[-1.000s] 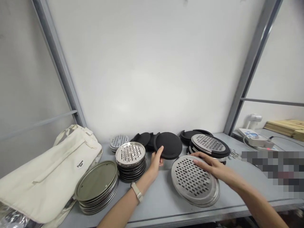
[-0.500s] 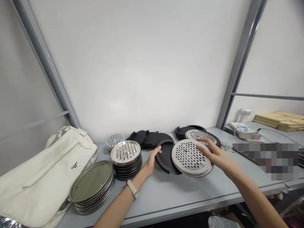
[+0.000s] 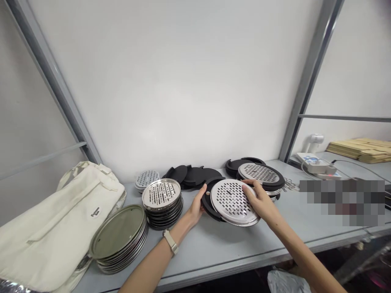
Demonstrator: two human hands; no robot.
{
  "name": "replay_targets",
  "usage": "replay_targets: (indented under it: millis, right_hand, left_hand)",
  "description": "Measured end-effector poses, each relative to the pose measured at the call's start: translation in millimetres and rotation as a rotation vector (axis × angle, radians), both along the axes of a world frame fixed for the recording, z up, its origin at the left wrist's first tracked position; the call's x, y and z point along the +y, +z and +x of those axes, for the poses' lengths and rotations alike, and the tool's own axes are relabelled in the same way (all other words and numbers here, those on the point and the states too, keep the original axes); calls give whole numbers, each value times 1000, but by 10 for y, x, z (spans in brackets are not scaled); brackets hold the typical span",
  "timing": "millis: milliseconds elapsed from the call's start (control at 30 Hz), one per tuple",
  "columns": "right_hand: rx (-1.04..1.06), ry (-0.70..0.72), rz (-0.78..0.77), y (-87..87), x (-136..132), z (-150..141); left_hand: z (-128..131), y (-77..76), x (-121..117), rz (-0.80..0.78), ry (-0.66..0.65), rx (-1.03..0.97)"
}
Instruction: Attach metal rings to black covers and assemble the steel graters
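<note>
My left hand (image 3: 196, 207) grips the left edge of a round black holder (image 3: 208, 205) with a raised, gapped rim, thumb on top. My right hand (image 3: 260, 202) is closed around the right side of a round silver plate with slots (image 3: 234, 200), which overlaps most of the holder. Whether the plate is seated in it I cannot tell. Behind my right hand lies another slotted plate (image 3: 259, 172) within a black rim, on a stack. Left of my left hand stands a stack topped by a shiny slotted plate (image 3: 161, 194).
An olive-green oval tray (image 3: 119, 232) tops a stack at the left, beside a cream bag (image 3: 61, 224). Several black holders (image 3: 198, 176) and a small pile of grey slotted plates (image 3: 147, 179) line the wall. At the right are a white device (image 3: 314, 162) and flat tan sheets (image 3: 360, 148).
My right hand has moved the slotted plate left, over the black holder, covering more of it. My left hand has stayed nearly in place, holding the holder.
</note>
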State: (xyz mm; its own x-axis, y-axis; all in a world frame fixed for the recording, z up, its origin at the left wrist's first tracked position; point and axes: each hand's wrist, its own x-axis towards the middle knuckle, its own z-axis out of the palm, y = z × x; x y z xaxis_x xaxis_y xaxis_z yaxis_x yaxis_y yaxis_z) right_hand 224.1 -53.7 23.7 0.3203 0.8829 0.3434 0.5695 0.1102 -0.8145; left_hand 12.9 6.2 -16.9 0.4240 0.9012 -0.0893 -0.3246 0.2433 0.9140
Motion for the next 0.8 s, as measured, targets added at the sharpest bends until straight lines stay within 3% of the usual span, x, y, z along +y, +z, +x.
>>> replay_targets:
  millis: [433, 800]
  right_hand:
    - [19, -32, 33, 58, -10, 76]
    - [18, 9, 58, 242, -135, 95]
  left_hand:
    - [10, 48, -103, -5, -169, 36]
    - [-21, 28, -85, 28, -160, 93]
